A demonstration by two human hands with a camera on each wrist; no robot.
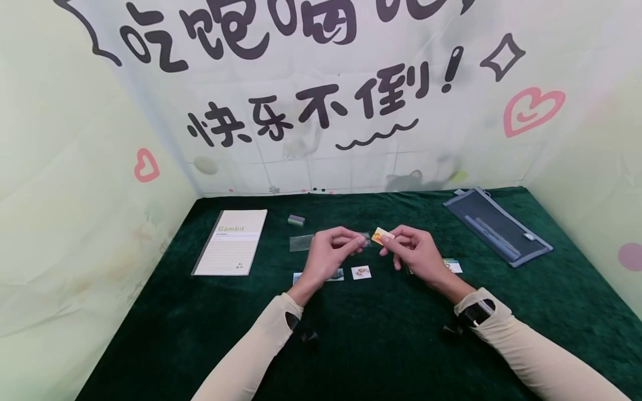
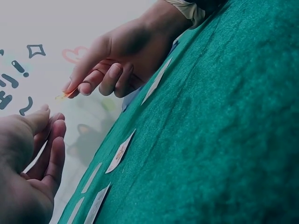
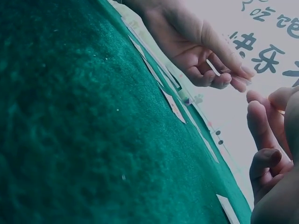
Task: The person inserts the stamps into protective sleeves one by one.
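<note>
My right hand pinches a small orange-and-white card by its edge, thumb on top. Facing it, my left hand has thumb and forefinger tips together close to the card's left side, and no object shows between them. Both hands are raised above the green cloth, as the left wrist view shows. Behind the left hand, and partly hidden by it, is a clear plastic strip. A small white picture card lies below the hands. A bluish card is half covered by the left wrist.
A notebook lies at the left, with a small eraser-like block to its right. At the right back is a blue mesh zip pouch with pens inside. Colourful cards lie partly under the right hand. Printed curtains surround the table.
</note>
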